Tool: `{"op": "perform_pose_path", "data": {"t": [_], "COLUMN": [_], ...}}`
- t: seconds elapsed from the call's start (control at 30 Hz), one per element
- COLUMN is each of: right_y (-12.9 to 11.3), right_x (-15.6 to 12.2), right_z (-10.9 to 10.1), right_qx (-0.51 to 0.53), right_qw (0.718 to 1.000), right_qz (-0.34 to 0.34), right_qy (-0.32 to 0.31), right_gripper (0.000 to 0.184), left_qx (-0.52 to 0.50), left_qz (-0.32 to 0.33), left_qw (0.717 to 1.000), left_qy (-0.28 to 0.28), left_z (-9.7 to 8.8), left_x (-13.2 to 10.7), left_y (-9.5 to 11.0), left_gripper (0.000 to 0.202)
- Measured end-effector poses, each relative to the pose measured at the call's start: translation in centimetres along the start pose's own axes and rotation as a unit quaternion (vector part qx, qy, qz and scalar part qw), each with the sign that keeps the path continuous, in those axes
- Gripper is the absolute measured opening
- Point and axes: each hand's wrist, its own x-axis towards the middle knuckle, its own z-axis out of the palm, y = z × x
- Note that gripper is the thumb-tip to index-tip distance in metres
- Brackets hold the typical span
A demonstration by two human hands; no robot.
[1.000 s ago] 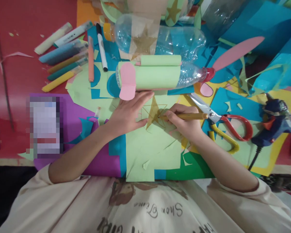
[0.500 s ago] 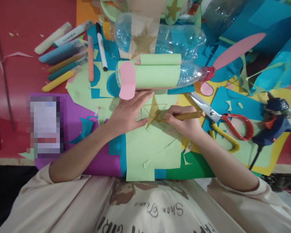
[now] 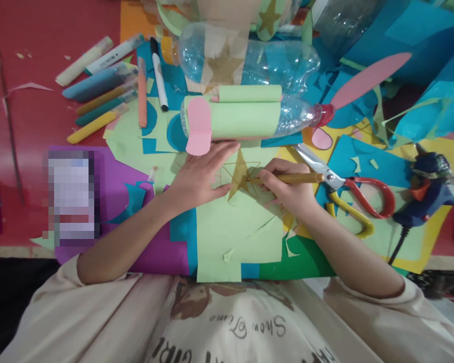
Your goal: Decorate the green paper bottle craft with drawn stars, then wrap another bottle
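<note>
On a light green sheet of paper (image 3: 230,232) is a star (image 3: 240,176) outlined and partly coloured in golden brown. My right hand (image 3: 291,189) grips a brown marker (image 3: 300,178), its tip touching the star's right side. Flat on the paper, with fingers spread, my left hand (image 3: 202,176) lies to the left of the star. Just beyond my hands a plastic bottle (image 3: 295,116) lies on its side, wrapped in green paper, with a pink paper piece (image 3: 199,123) on its left end and a red cap (image 3: 324,115).
Scissors (image 3: 336,181) lie right of my right hand, with a blue glue gun (image 3: 427,191) farther right. Several markers (image 3: 98,96) lie at the upper left. A phone (image 3: 73,196) rests on purple paper. A second bottle (image 3: 280,60) with an orange cap lies farther back, among paper scraps.
The marker and my right hand have shifted slightly to the right, and the marker tip now sits higher on the star. My left hand has stayed in place.
</note>
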Motion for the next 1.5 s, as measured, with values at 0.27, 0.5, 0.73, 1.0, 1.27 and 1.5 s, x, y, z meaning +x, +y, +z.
{"op": "perform_pose_path", "data": {"t": [0.27,0.5,0.73,1.0,1.27,1.5], "right_y": [0.19,-0.02,0.17,-0.05,0.59,0.23], "right_x": [-0.05,-0.06,-0.05,0.02,-0.15,0.04], "right_z": [0.06,0.06,-0.13,-0.26,-0.36,0.02], "right_qx": [-0.01,-0.027,-0.043,0.043,0.11,0.036], "right_qw": [0.999,0.999,0.998,0.999,0.994,0.999], "right_qz": [-0.031,-0.012,-0.006,-0.002,-0.021,-0.018], "right_qy": [-0.009,-0.024,-0.054,-0.03,-0.012,0.011], "right_gripper": [0.023,0.022,0.023,0.022,0.014,0.032], "left_qx": [-0.001,-0.004,-0.009,-0.001,-0.009,-0.001], "left_qz": [0.003,0.001,0.0,-0.001,-0.003,-0.002], "left_qw": [1.0,1.0,1.0,1.0,1.0,1.0], "left_qy": [0.007,0.008,0.006,-0.001,-0.004,0.005], "left_z": [0.08,0.07,0.06,-0.01,-0.01,0.09], "left_x": [-0.04,-0.01,-0.02,-0.06,0.01,-0.03], "left_y": [-0.09,-0.07,-0.05,-0.07,-0.05,-0.01], "left_gripper": [0.069,0.069,0.069,0.07,0.07,0.069]}}
